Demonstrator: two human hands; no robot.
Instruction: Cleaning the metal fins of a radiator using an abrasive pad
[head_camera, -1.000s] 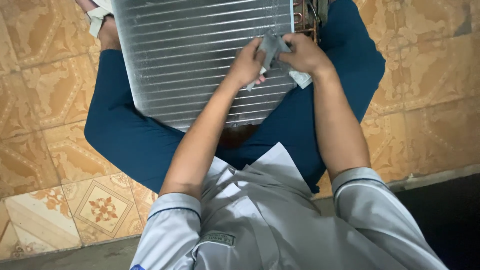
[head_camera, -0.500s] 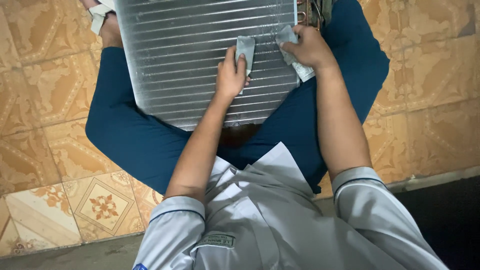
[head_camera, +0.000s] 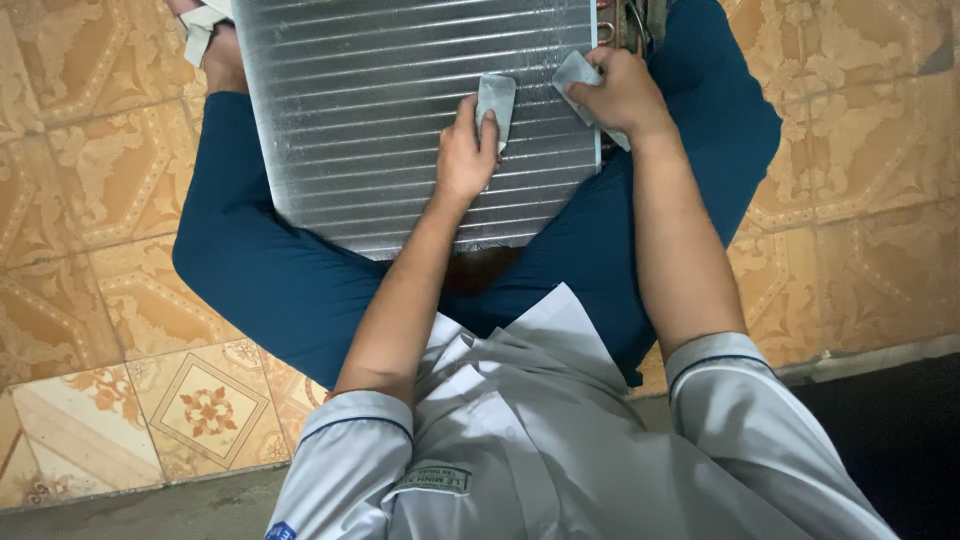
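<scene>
A silver finned coil panel (head_camera: 390, 110) lies across my lap, over my blue trousers. My left hand (head_camera: 465, 150) presses a small grey cloth piece (head_camera: 496, 100) flat on the fins near the panel's right side. At the panel's right edge, my right hand (head_camera: 620, 90) grips a second grey cloth piece (head_camera: 577, 72). Copper tube bends (head_camera: 612, 30) show just beyond that edge.
I sit on patterned tan floor tiles (head_camera: 90, 230). A bare foot with a white strap (head_camera: 205, 35) shows at the top left. A grey concrete ledge (head_camera: 150, 505) and a dark area (head_camera: 900, 430) run along the bottom.
The hands, together on one cloth a second ago, have parted. The left hand now holds its own piece flat on the fins, while the right stays at the panel's edge.
</scene>
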